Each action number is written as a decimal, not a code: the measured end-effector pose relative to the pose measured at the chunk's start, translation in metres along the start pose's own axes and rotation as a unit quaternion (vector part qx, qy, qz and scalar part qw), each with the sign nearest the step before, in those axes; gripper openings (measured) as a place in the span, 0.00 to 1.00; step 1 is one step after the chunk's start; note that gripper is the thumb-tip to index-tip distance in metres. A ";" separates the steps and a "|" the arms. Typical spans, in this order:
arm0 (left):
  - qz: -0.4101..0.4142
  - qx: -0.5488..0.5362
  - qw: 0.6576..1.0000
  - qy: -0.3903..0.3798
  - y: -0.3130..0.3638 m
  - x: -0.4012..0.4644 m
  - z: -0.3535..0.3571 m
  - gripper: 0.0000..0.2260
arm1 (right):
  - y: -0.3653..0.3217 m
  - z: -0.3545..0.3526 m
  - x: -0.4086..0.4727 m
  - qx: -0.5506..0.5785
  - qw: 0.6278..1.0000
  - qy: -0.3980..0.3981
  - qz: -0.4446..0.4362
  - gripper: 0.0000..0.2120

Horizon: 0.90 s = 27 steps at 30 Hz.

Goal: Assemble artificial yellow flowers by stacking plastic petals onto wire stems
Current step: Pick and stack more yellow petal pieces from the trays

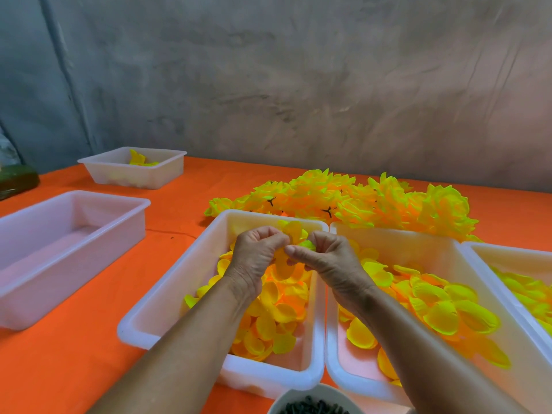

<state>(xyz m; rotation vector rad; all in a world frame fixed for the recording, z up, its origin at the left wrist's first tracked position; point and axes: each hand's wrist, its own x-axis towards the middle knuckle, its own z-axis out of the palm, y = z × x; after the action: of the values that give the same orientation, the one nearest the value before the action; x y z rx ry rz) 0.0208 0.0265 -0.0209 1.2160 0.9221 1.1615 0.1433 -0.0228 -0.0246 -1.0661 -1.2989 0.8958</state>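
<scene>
My left hand point(257, 255) and my right hand point(325, 258) meet above the middle white tub point(167, 297), which holds loose yellow petals point(274, 318). Both hands pinch a small stack of yellow petals point(294, 231) between their fingertips. Any wire stem is hidden by the fingers. A second tub point(385, 237) to the right holds larger yellow-green petals point(442, 312). Finished yellow flowers point(358, 201) lie heaped on the orange cloth behind the tubs.
An empty white tub point(71, 243) stands at the left and a smaller tub point(134, 171) with a few petals at the back left. A third petal tub point(513, 258) is at the right edge. A white bowl of small dark parts point(310, 406) sits at the front edge.
</scene>
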 end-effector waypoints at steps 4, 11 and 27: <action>0.002 -0.026 0.997 0.077 -0.002 0.005 -0.003 0.12 | 0.003 0.003 0.002 -0.012 0.999 0.034 -0.015 0.10; 0.022 -0.008 0.992 0.122 -0.005 0.007 -0.003 0.10 | 0.004 0.007 -0.001 -0.031 0.994 0.100 -0.024 0.11; 0.116 0.182 0.976 0.016 -0.008 0.004 -0.003 0.02 | 0.009 0.006 0.003 -0.026 0.990 0.140 -0.011 0.13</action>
<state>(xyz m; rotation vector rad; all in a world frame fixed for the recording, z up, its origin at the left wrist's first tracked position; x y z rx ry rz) 0.0202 0.0314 -0.0288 1.6393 1.0705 1.2318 0.1377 -0.0164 -0.0320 -1.1714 -1.1025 0.6715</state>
